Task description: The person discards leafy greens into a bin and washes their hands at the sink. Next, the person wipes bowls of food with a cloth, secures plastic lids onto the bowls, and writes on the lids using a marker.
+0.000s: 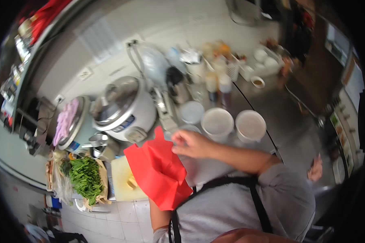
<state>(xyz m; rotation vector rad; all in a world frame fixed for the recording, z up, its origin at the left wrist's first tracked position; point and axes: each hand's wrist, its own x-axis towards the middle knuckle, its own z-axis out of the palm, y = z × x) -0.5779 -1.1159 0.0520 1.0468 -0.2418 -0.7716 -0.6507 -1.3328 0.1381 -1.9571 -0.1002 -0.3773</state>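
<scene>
A red cloth bag or piece of fabric [160, 172] covers my left hand, which is hidden beneath it; only the forearm [159, 216] shows below. The fabric hangs loosely, with a narrow strip sticking up at its far end. Close to its right edge is my right hand [190, 144], fingers loosely curled and apart, nothing visible between them. Whether its fingertips touch the fabric I cannot tell. Left of the fabric, a cutting board [121, 178] holds pale yellow pieces [132, 183].
Leafy greens [86, 178] lie left of the board. Beyond stand a rice cooker [127, 113], a second cooker with a pink cloth [65, 121], lidded tubs [217, 121] [250, 124] and sauce bottles [225, 87]. Another person's hand [314, 168] shows at the right.
</scene>
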